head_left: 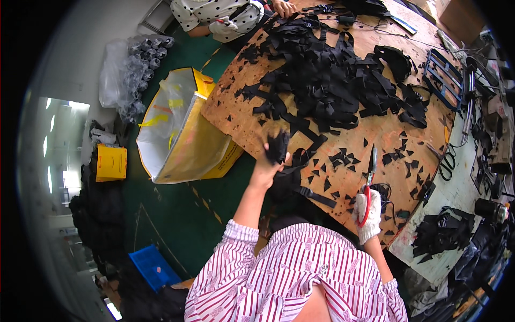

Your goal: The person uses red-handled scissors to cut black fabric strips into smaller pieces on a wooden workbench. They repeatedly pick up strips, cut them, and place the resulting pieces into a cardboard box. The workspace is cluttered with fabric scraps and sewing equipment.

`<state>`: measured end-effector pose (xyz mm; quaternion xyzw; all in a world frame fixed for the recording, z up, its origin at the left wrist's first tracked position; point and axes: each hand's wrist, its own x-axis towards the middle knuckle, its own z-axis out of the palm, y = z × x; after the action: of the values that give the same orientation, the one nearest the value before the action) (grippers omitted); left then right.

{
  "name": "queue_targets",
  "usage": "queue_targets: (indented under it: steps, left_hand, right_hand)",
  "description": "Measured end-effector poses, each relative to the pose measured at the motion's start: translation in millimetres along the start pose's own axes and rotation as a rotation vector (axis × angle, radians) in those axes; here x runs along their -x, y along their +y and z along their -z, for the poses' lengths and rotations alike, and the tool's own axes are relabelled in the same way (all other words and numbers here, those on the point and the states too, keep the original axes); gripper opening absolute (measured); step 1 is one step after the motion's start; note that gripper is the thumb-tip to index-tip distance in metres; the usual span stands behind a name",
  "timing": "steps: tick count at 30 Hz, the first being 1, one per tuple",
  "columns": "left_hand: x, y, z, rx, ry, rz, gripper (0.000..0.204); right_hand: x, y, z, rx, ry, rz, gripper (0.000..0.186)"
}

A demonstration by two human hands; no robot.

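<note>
My left hand [263, 172] is bare and closed around a bundle of black webbing straps [278, 148], slightly blurred, at the near left edge of the wooden table [238, 115]. More black webbing hangs over the edge beside it, with a buckle-like piece on one strap. My right hand [369, 219], in a white knitted glove, grips a pair of scissors [367, 197] with red handles. Their blades point away from me, over the tabletop. Small black triangular offcuts [343, 158] lie scattered between my hands. Beyond them spreads a large pile of black straps [327, 80].
A big yellow-and-white sack [185, 145] stands open left of the table. Another person's hand [283, 7] rests at the far edge. On the right are a blue plastic rack [443, 79] and black-handled scissors [447, 163]. A blue crate [154, 268] sits on the green floor.
</note>
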<state>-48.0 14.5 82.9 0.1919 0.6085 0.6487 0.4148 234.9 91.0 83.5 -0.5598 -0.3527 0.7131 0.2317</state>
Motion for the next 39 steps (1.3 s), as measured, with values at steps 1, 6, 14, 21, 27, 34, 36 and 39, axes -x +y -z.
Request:
queue_targets:
  steps: [1, 6, 14, 21, 27, 34, 36, 39]
  left_hand:
    - [-12.7, -18.5, 4.1, -0.044, 0.017, -0.005, 0.026]
    - [-77.0, -78.9, -13.0, -0.260, 0.147, 0.009, 0.013]
    - [-163.4, -154.1, -16.2, 0.099, 0.303, -0.138, 0.020]
    - [-86.8, -30.9, -1.8, 0.201, -0.043, 0.177, 0.021]
    - [-13.7, 79.6, 39.3, 0.149, -0.352, 0.052, 0.017]
    - [-10.3, 122.5, 53.9, -0.358, -0.106, 0.029, 0.020]
    - [-12.0, 115.9, 44.9, -0.598, -0.125, -0.013, 0.016]
    - [-55.9, 80.0, 54.4, -0.575, -0.219, -0.092, 0.015]
  right_hand:
    - [4.9, -3.5, -4.0, 0.013, -0.013, -0.002, 0.026]
    - [5.3, 4.0, -7.0, 0.013, 0.008, -0.017, 0.027]
    - [7.3, 15.0, -11.2, -0.008, 0.045, 0.020, 0.023]
    - [3.9, 11.2, -7.2, -0.023, 0.085, -0.015, 0.023]
    - [-1.9, 6.7, -7.4, -0.030, 0.032, -0.068, 0.028]
    - [-11.5, 9.2, -14.5, 0.117, -0.007, 0.002, 0.029]
    - [-9.3, 6.6, -17.6, 0.164, -0.010, 0.022, 0.031]
    - [-13.4, 14.1, -14.6, 0.189, -0.029, 0.044, 0.033]
